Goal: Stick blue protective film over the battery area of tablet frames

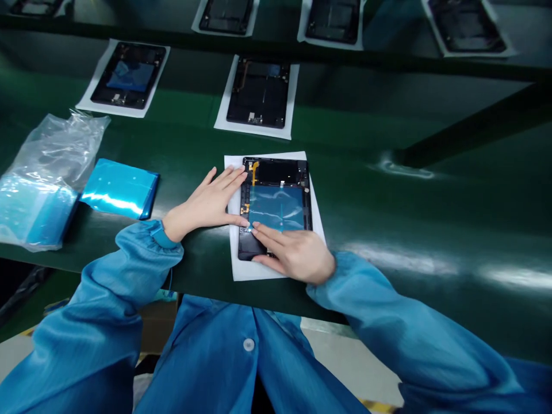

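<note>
A black tablet housing (pixel 252 247) lies on a white sheet (pixel 318 215) in front of me, its inner side up. Blue film (pixel 276 204) covers the middle of it, and an orange flex cable (pixel 255 172) runs down its upper left. My left hand (pixel 215 198) lies flat with fingers spread, fingertips and thumb touching the housing's left edge. My right hand (pixel 297 250) rests over the lower part, its fingertips on the film's lower left corner and its thumb apart below. Nothing shows gripped in either hand. The right hand hides the housing's lower right corner.
To the left lie a stack of shiny blue film sheets (pixel 121 187) and a clear plastic bag (pixel 64 149) with more blue sheets. Two more housings (pixel 129 75) on white sheets lie behind. Others (pixel 334 20) sit on a raised shelf. A dark post (pixel 470 123) stands right.
</note>
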Demonstrator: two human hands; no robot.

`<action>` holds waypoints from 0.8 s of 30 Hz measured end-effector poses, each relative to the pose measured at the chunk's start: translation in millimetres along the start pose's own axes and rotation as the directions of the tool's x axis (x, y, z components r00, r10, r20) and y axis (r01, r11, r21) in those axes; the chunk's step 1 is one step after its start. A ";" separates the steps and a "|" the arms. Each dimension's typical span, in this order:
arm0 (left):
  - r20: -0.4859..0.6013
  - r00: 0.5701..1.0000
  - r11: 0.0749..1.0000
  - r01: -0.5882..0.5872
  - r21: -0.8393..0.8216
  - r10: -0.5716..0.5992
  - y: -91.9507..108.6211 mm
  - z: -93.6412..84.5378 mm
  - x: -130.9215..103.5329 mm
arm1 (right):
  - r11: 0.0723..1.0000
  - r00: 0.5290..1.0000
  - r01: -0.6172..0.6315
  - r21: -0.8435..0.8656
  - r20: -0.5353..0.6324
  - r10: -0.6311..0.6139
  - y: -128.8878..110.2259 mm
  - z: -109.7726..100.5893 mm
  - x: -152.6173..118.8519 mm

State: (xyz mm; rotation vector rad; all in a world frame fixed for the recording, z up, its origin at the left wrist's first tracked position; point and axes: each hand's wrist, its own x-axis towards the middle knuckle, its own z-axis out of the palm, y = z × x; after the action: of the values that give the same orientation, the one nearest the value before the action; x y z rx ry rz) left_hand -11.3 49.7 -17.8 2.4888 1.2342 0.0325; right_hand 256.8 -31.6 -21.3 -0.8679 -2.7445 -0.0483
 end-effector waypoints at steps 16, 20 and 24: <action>0.019 1.000 1.000 0.003 -0.012 -0.003 -1.6 -0.5 0.3 | 0.942 0.942 -0.334 -0.032 -0.042 0.332 40.1 -3.6 -26.1; 0.010 1.000 1.000 0.007 0.000 -0.007 -4.1 0.1 0.0 | 0.913 0.912 -0.401 -0.077 0.055 0.406 45.0 -5.5 -9.9; 0.017 1.000 1.000 0.003 0.001 -0.003 -5.6 0.2 0.3 | 0.944 0.943 -0.313 -0.102 0.087 0.322 13.0 -15.5 -38.5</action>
State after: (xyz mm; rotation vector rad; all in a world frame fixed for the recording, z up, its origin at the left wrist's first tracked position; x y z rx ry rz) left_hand -15.4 53.0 -19.9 2.4831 1.2319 0.0103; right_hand 298.2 -44.2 -16.8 -1.3639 -2.6723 -0.0631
